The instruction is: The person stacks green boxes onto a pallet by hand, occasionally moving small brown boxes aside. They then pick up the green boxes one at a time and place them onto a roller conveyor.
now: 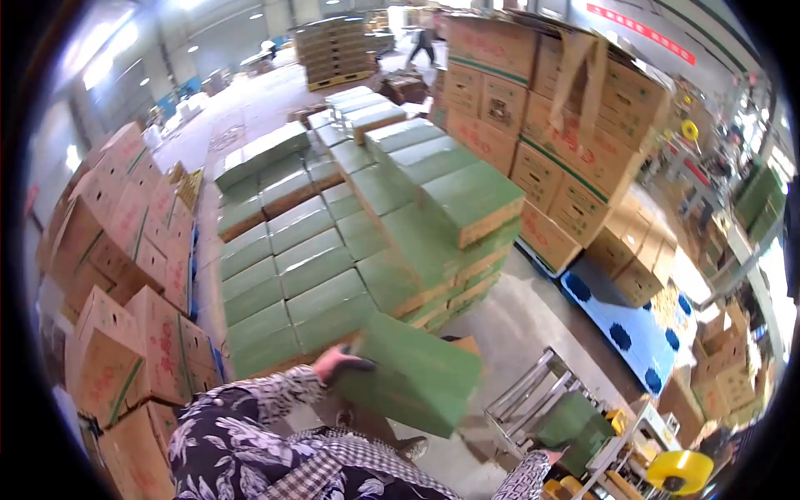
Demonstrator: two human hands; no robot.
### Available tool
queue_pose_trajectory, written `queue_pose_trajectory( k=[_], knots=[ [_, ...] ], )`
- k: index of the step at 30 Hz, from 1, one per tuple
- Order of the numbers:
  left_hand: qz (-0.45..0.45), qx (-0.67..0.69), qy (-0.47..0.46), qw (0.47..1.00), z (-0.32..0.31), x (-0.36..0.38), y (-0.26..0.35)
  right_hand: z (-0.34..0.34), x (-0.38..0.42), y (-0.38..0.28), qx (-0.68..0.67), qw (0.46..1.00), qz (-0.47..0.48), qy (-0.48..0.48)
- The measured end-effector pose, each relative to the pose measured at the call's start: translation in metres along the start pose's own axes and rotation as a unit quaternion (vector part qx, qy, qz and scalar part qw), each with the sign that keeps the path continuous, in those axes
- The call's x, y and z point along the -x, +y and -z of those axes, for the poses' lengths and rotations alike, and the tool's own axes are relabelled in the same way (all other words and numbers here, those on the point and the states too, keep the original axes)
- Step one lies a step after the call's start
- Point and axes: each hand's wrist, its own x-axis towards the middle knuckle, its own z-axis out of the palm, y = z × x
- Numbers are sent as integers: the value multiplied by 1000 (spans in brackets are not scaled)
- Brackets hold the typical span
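Floor (518, 323) separates rollers (534, 390) from green box (410, 375) in left hand (342, 364).

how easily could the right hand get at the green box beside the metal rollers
Likely yes, easily: the right hand is right at that green box, with nothing visible between them.

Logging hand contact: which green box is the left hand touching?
The askew box beside the pile, left hand at its edge; piled boxes lie in rows, another box is by the right hand.

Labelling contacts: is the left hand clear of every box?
No, the left hand is on the left edge of a green box.
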Motion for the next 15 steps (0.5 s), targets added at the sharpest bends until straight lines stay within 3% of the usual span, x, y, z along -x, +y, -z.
queue_pose_trajectory(
  k=[1,4,5,7,10,11,12,13,15],
  knots=[
    [-70,34,1,997,29,6,5,-4,6,4,6,1000,-1,-4],
    [-165,94,117,975,89,45,34,-19,46,22,23,999,-12,-27],
    [-186,175,84,963,141,25,20,-23,62,30,31,998,-22,-42],
    [-290,229,159,916,209,-14,-9,-26,97,46,53,995,-45,-75],
    [-272,371,209,863,224,-31,-10,-19,139,71,81,978,-98,-163],
    [-304,400,216,837,245,-70,-26,-30,147,78,91,969,-122,-197],
    [-300,398,262,826,277,-112,-66,-67,182,75,128,961,-161,-182],
    [-209,398,398,799,246,-102,-54,-120,211,81,189,945,-186,-189],
    [-198,330,405,829,248,-105,-50,-160,221,117,298,905,-189,-238]
  ],
)
